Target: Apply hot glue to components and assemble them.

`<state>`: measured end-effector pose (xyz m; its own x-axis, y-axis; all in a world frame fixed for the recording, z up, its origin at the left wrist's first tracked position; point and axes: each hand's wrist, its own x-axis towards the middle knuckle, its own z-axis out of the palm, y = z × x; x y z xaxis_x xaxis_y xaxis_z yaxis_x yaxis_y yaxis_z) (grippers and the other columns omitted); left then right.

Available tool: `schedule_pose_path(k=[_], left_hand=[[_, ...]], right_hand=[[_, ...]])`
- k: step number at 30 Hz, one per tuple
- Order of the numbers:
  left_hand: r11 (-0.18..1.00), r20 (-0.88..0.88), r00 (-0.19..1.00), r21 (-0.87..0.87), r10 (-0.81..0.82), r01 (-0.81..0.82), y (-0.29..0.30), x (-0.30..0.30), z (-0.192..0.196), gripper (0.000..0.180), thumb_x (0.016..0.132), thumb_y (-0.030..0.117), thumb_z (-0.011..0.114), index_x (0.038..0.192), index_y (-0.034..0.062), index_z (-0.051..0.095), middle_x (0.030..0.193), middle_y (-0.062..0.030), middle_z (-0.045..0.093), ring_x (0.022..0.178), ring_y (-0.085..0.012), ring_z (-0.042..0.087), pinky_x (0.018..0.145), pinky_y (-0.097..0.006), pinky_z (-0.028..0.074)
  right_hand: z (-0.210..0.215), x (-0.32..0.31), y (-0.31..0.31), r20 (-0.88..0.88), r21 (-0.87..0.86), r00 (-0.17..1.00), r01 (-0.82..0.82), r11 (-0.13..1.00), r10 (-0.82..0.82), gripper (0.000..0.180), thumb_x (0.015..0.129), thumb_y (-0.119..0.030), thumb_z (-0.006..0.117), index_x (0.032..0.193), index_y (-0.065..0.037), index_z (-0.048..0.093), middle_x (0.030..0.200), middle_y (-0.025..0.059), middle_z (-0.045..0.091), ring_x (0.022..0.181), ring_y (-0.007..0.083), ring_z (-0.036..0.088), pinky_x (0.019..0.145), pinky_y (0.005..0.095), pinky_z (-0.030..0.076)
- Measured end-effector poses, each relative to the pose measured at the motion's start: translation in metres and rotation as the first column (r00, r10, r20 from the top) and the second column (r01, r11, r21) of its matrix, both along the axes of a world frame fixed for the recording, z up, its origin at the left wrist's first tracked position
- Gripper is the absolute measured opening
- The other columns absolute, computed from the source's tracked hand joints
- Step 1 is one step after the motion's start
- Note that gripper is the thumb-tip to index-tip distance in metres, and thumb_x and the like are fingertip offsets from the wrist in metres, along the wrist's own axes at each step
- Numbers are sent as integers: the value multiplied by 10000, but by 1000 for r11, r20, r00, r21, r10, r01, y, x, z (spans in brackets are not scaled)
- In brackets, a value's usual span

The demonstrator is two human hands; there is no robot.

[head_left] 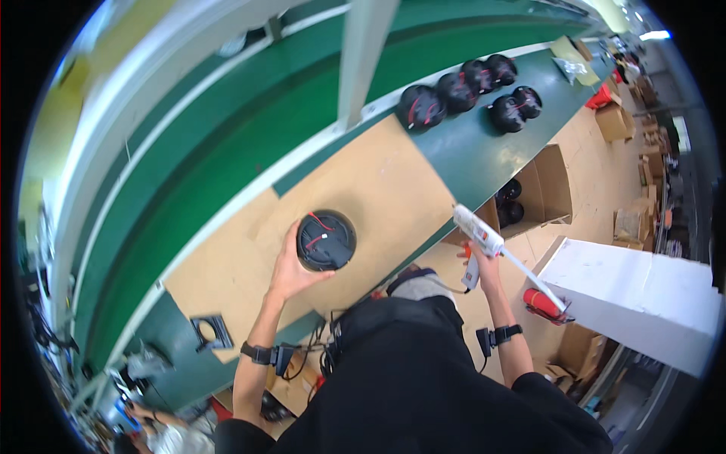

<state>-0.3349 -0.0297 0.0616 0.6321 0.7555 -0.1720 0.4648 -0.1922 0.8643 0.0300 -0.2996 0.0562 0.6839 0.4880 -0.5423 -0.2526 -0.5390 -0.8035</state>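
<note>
My left hand point(293, 268) curls round the near left side of a black round housing point(325, 244), thumb along its lower edge. The housing lies on a brown board point(386, 178), its inside facing up, with red wires and a small white connector showing. In my right hand point(482, 261) is a white hot glue gun point(476, 228), held by its handle out past the bench edge, nozzle pointing up and left. A long white glue stick point(533, 278) runs from its rear, and a cable leaves the handle. The fingers on the trigger are partly hidden.
Several black round housings point(457, 92) stand on the green bench point(435, 147) at the far right. An open carton point(548, 185) below holds more. A white box point(628, 284) with a red roll point(541, 303) is at my right. A black square frame point(211, 333) lies at the left.
</note>
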Motion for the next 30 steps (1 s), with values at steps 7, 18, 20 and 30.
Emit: schedule_pose_path(k=[7, 18, 20, 30], left_hand=[[898, 23, 907, 156, -420, 412, 23, 226, 9, 1182, 508, 314, 926, 1449, 3, 282, 1422, -228, 414, 1330, -382, 429, 1122, -429, 370], [952, 66, 960, 162, -271, 258, 18, 505, -91, 1254, 550, 331, 918, 1496, -35, 181, 1526, -252, 286, 1410, -375, 326, 1169, -390, 298], [970, 112, 981, 203, -157, 132, 15, 506, -97, 1222, 593, 286, 898, 1501, -44, 150, 1541, -254, 252, 1434, -370, 281, 1186, -380, 262], [950, -438, 858, 27, -267, 310, 0, 169, -39, 478, 779, 312, 677, 1183, 60, 629, 959, -157, 697, 945, -356, 663, 841, -465, 530]], right_hand=[[-58, 46, -80, -330, 221, 904, 355, 908, -273, 333, 930, -185, 616, 1208, -5, 583, 1100, 133, 685, 871, 268, 712, 672, 327, 560], [-69, 102, -113, -464, 255, 862, 351, 901, -204, 384, 915, -168, 600, 1252, 11, 562, 1191, 166, 644, 993, 293, 686, 792, 355, 539], [-69, 107, -113, -469, 274, 869, 314, 909, -159, 401, 908, -162, 599, 1268, 9, 554, 1203, 174, 641, 1005, 294, 685, 799, 351, 533], [-46, 97, -88, -418, 359, 898, 27, 933, 135, 464, 942, -235, 605, 1346, -29, 503, 1187, 143, 649, 859, 220, 672, 758, 327, 533]])
